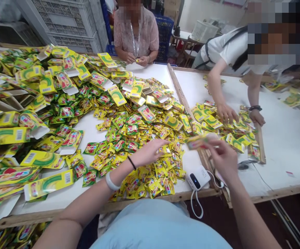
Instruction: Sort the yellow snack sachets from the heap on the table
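Low over a heap of small yellow and green packets (129, 141), my left hand (150, 152) reaches in from the left. Its fingers are apart and seem to touch the top packets, with nothing visible held. My right hand (224, 157), raised above the wooden divider, pinches a small yellow carton (198, 141) at its right end. The carton is blurred by motion, so I cannot tell whether its flap is closed. Just below this hand lies a white power bank (198, 178) with a short white cable.
Open-ended yellow cartons (44, 159) lie piled on the left among more packets. A wooden strip (181, 93) divides the white table. One co-worker (136, 38) handles something small opposite; another's hand (227, 114) rests on cartons at the right. Grey crates (69, 20) stand behind.
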The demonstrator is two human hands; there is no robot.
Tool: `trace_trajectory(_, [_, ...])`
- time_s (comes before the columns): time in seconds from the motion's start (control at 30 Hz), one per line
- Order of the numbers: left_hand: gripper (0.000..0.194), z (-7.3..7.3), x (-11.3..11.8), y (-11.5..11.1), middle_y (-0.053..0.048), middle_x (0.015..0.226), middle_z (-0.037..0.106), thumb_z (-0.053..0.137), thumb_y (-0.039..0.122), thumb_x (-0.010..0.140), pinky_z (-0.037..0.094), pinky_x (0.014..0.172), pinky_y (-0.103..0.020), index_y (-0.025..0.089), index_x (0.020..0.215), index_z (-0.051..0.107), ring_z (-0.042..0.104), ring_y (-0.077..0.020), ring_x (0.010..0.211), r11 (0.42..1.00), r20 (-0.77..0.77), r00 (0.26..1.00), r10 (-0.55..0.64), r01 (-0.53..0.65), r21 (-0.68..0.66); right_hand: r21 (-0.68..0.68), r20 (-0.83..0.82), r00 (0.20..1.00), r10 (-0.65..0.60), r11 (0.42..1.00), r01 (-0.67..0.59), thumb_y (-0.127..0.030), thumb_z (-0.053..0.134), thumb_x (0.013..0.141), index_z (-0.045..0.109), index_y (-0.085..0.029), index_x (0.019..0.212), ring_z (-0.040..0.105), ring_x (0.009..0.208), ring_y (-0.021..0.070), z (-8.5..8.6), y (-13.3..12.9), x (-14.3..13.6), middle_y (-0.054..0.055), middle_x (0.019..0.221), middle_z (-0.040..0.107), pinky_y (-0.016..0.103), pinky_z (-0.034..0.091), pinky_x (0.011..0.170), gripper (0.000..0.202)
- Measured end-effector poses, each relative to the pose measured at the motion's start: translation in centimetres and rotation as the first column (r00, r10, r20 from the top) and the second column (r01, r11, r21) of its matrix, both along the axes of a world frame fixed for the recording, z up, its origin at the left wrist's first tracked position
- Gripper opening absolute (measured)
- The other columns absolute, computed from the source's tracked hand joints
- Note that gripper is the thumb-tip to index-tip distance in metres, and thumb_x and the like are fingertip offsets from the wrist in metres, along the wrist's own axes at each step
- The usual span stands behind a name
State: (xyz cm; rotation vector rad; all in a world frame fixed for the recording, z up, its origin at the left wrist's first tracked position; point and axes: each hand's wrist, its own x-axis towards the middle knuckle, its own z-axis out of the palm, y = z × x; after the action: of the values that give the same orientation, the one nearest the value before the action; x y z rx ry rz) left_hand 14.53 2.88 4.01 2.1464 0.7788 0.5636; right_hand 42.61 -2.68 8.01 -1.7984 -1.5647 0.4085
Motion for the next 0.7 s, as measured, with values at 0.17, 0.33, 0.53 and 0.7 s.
trace_trajectory(0.17, [0.031, -2.0, -1.7, 5.0, -0.008, 0.097, 0.065, 0.050, 0.005, 0.075, 0.040, 0.088, -0.038, 0.022, 0.098, 0.065, 0.051, -0.0251, 0.101, 0.983, -0.285, 0.952, 0.116, -0.069, 0.171, 0.135, 0.299, 0.951, -0.078, 0.990, 0.039, -0.042, 0.036, 0.092, 0.055, -0.011, 0.106, 0.057, 0.077, 0.0202, -1.3, 7.8, -2.1, 0.014, 0.097, 0.062, 0.034, 0.045, 0.072, 0.039])
trace_trajectory(0.33, [0.017, -2.4, -1.4, 5.7, -0.012, 0.090, 0.061, 0.063, 0.007, 0.066, 0.034, 0.094, -0.047, 0.015, 0.081, 0.065, 0.048, -0.0304, 0.102, 0.967, -0.231, 0.952, 0.199, -0.153, 0.202, 0.024, 0.240, 0.962, 0.132, 0.990, -0.142, -0.039, 0.070, 0.070, 0.062, -0.015, 0.080, 0.053, 0.097, 0.0279, -5.8, 11.5, -11.1, 0.014, 0.092, 0.063, 0.039, 0.040, 0.085, 0.027])
trace_trajectory(0.53, [0.025, -2.2, -2.8, 4.6, -0.005, 0.078, 0.056, 0.054, 0.038, 0.082, 0.044, 0.083, -0.038, 0.017, 0.069, 0.059, 0.055, -0.0220, 0.087, 0.910, 0.037, 0.910, 0.414, -0.413, -0.018, 0.013, -0.042, 0.990, 0.131, 0.991, -0.131, -0.044, 0.053, 0.084, 0.063, -0.016, 0.074, 0.054, 0.089, 0.0244, -5.9, 8.6, -9.7, 0.011, 0.085, 0.061, 0.034, 0.041, 0.076, 0.031])
trace_trajectory(0.7, [0.043, -3.2, -0.6, 1.8, 0.000, 0.068, 0.052, 0.036, 0.055, 0.087, 0.050, 0.059, -0.028, 0.016, 0.080, 0.053, 0.057, -0.0132, 0.060, 0.776, 0.237, 0.755, 0.611, -0.514, -0.366, -0.034, -0.336, 0.924, 0.182, 0.978, -0.204, -0.057, 0.032, 0.091, 0.063, -0.016, 0.095, 0.045, 0.044, 0.0124, -6.0, 4.3, -11.2, -0.001, 0.054, 0.052, 0.025, 0.036, 0.043, 0.052])
